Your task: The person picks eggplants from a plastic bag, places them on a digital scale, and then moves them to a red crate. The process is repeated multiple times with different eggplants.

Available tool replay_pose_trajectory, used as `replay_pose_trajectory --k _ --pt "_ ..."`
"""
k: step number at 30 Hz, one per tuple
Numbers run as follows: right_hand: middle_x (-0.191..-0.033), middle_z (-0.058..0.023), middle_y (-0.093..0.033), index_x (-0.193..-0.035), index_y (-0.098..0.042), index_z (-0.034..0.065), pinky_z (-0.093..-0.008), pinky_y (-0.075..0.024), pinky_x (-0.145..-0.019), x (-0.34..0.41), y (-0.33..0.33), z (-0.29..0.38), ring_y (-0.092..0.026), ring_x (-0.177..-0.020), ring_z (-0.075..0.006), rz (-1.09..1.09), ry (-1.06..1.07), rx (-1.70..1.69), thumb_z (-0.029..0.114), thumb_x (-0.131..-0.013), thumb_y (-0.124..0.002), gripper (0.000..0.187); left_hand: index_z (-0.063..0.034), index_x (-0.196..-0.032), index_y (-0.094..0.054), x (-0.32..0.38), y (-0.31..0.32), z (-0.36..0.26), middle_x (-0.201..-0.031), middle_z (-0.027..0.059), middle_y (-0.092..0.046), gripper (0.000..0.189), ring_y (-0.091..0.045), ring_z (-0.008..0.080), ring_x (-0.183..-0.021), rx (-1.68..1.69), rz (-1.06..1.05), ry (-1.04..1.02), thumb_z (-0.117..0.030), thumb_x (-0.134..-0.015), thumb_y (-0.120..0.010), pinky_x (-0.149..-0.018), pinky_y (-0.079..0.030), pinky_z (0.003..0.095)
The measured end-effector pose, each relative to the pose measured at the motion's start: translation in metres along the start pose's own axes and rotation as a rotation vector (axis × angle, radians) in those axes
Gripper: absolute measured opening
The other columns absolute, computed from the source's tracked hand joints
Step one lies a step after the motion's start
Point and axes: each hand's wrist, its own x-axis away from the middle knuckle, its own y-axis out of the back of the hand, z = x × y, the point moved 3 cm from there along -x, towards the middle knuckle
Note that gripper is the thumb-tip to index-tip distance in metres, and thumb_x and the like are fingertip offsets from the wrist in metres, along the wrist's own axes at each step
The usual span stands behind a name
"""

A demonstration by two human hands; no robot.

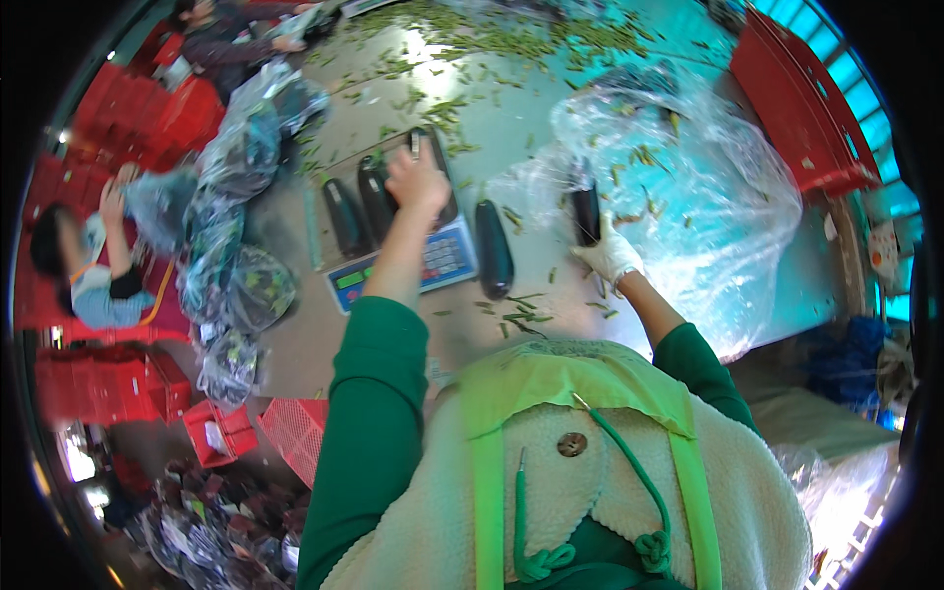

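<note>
My bare left hand is over the tray of a digital scale, on top of a dark eggplant that it mostly covers; blur hides whether the fingers grip it. Two more eggplants, one on the left and one in the middle, lie side by side on the same tray. My right hand, in a white glove, holds the lower end of another eggplant, whose upper part is at a clear plastic bag. Between scale and right hand, a loose eggplant rests on the metal table.
Green pod-like pieces litter the table's far side. Bagged produce lines the left edge, where two people are at work. Red crates are stacked beyond them; another red crate stands at the right.
</note>
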Motion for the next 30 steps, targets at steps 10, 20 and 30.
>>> replay_pose_trajectory --k 10,20,30 --pt "-0.102 -0.009 -0.065 -0.149 -0.038 0.0003 -0.0316 -0.0511 -0.074 0.045 0.03 0.006 -0.061 -0.082 -0.0145 0.125 0.019 -0.821 0.02 -0.086 -0.074 0.075 -0.0106 -0.148 -0.043 0.158 -0.007 -0.063 -0.14 0.0251 -0.042 0.077 -0.042 0.0434 -0.132 0.614 0.045 -0.671 -0.011 -0.078 -0.074 -0.107 -0.038 0.0533" --pt "-0.078 0.0 -0.059 -0.129 -0.055 0.0046 -0.0141 -0.0341 -0.036 0.175 0.076 0.089 -0.043 -0.048 -0.0024 0.258 0.005 -1.413 0.03 -0.101 -0.06 0.038 -0.0102 -0.135 -0.051 0.177 0.037 -0.093 -0.121 0.0139 -0.058 0.079 -0.055 0.0348 -0.117 0.834 -0.085 -0.9 -0.027 -0.067 -0.087 -0.097 -0.044 0.0475" --pt "-0.08 -0.0025 -0.069 -0.128 -0.068 0.0066 -0.0276 -0.0493 -0.063 0.116 0.06 0.048 -0.056 -0.064 -0.0086 -0.402 0.316 -0.653 0.027 -0.096 -0.068 0.038 -0.0021 -0.147 -0.038 0.157 -0.005 -0.081 -0.12 0.0094 -0.058 0.07 -0.057 0.0203 -0.106 1.55 0.527 -0.353 -0.026 -0.091 -0.073 -0.094 -0.047 0.036"
